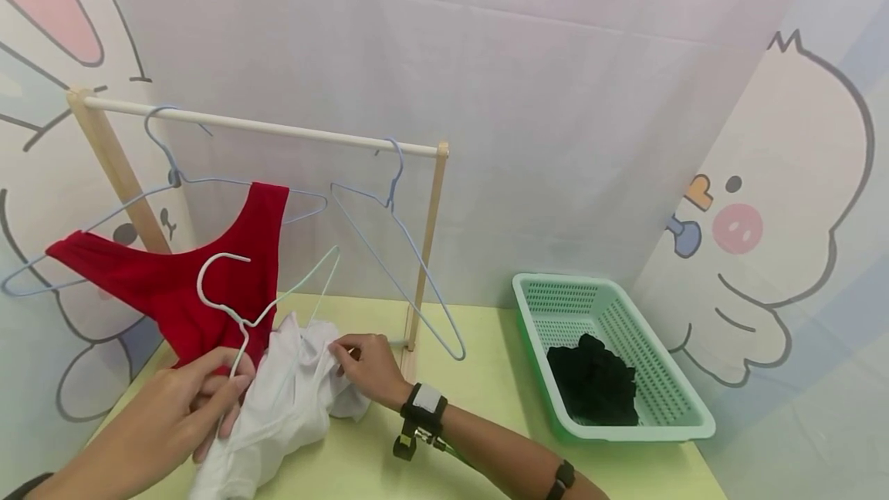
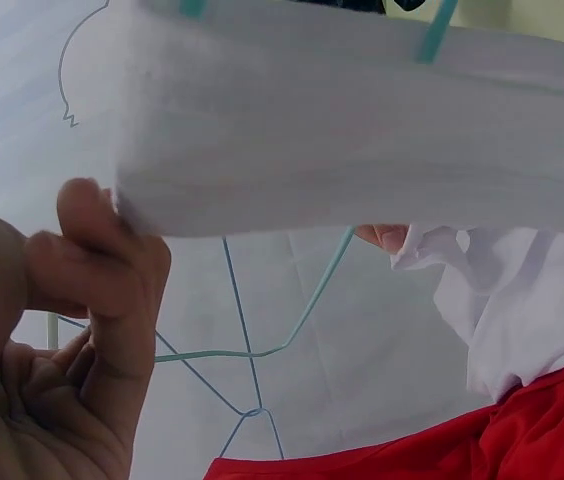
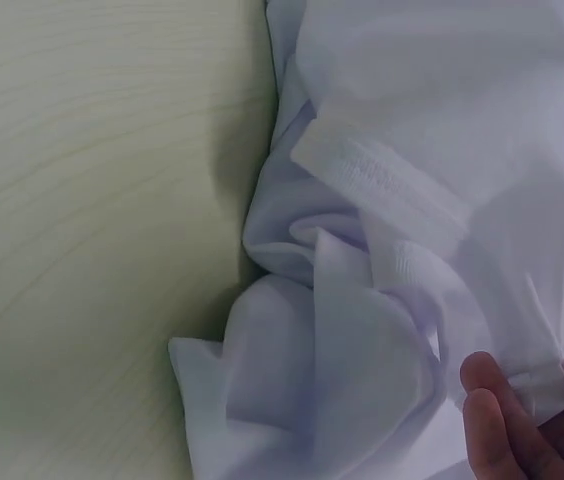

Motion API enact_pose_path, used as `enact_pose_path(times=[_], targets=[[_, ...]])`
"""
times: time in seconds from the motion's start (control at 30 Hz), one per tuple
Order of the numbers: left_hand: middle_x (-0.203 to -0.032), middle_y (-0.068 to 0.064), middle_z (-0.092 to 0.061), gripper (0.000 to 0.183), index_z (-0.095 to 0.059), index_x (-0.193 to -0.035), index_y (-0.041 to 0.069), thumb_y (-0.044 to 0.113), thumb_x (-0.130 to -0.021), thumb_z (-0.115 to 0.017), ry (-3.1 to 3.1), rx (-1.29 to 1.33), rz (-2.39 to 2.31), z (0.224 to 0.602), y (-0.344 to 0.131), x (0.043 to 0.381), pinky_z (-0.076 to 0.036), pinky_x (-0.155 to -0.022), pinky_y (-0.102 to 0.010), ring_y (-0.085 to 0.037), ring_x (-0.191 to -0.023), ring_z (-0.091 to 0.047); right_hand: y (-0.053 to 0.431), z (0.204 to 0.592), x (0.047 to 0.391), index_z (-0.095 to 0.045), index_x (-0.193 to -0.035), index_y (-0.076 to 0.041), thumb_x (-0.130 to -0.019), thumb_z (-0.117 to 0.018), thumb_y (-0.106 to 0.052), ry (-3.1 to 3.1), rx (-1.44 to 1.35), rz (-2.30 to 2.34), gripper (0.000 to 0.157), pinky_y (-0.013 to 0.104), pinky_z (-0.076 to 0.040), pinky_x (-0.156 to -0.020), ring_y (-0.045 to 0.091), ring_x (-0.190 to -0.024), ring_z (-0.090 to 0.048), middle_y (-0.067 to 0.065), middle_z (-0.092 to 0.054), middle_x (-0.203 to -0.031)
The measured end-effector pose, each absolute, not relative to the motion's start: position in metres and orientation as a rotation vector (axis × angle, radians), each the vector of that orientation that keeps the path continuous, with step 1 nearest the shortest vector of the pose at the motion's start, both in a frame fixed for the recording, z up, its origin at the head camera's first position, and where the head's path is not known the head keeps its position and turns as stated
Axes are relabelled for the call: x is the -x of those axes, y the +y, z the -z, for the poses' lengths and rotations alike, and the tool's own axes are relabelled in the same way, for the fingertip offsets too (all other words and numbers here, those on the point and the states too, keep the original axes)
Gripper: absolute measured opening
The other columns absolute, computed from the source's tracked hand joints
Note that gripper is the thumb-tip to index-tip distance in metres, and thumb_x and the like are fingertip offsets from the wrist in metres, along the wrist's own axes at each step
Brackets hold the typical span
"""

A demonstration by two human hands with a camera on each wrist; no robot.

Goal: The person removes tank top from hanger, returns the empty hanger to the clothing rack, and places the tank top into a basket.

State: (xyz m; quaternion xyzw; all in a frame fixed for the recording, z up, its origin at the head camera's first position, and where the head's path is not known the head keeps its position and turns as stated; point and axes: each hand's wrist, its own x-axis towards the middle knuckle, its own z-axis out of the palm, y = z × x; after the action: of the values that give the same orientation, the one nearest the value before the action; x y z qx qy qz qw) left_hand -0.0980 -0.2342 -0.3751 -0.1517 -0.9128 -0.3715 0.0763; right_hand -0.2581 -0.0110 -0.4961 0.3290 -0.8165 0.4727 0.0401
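My left hand (image 1: 187, 407) holds a pale green wire hanger (image 1: 241, 321) below its hook, together with part of a white garment (image 1: 281, 407). One shoulder of the hanger reaches up to the right, partly inside the bunched cloth. With fingertips and thumb, my right hand (image 1: 375, 369) pinches the garment's edge by that end. In the right wrist view, folds of the white garment (image 3: 362, 370) hang beside the pinching fingers (image 3: 487, 375). The left wrist view has a flat band of white cloth (image 2: 342, 130) across the top, covering part of the hanger (image 2: 307, 295).
A wooden rack with a white rail (image 1: 278, 128) stands behind. On it hang a red sleeveless top (image 1: 229, 276) on a blue hanger (image 1: 167, 153) and a bare blue hanger (image 1: 424, 268). A green basket (image 1: 667, 361) holds black cloth (image 1: 597, 380) on the yellow table (image 1: 479, 376).
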Motion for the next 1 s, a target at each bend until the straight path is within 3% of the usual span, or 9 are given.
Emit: enact_pose_path(times=[0.23, 0.5, 1.0], targets=[[-0.055, 0.016, -0.045, 0.013, -0.058, -0.103, 0.012, 0.001, -0.095, -0.061, -2.607, 0.523, 1.088, 0.371, -0.234, 0.105, -0.041, -0.04, -0.021, 0.004, -0.034, -0.039, -0.012, 0.497, 0.256, -0.075, -0.1, -0.008, -0.099, -0.059, -0.017, -2.495, -1.052, -1.423, 0.018, 0.015, -0.047, -0.046, 0.005, -0.055, -0.064, -0.001, -0.071, -0.075], [-0.056, 0.017, -0.045, 0.013, -0.06, -0.102, 0.01, 0.001, -0.093, -0.063, -2.571, 0.524, 0.982, 0.366, -0.235, 0.115, -0.037, -0.039, -0.02, 0.003, -0.039, -0.039, -0.011, 0.497, 0.253, -0.075, -0.099, -0.008, -0.099, -0.06, -0.017, -2.511, -1.053, -1.399, 0.018, 0.014, -0.046, -0.046, -0.004, -0.052, -0.058, -0.001, -0.071, -0.074], [-0.059, 0.011, -0.051, 0.005, -0.056, -0.101, 0.01, 0.009, -0.097, -0.06, -2.626, 0.517, 0.994, 0.356, -0.238, 0.132, -0.04, -0.04, -0.024, -0.002, -0.039, -0.043, -0.013, 0.497, 0.244, -0.074, -0.1, -0.005, -0.099, -0.06, -0.015, -2.488, -1.249, -1.171, 0.018, 0.006, -0.046, -0.055, -0.012, -0.064, -0.056, 0.0, -0.073, -0.085]])
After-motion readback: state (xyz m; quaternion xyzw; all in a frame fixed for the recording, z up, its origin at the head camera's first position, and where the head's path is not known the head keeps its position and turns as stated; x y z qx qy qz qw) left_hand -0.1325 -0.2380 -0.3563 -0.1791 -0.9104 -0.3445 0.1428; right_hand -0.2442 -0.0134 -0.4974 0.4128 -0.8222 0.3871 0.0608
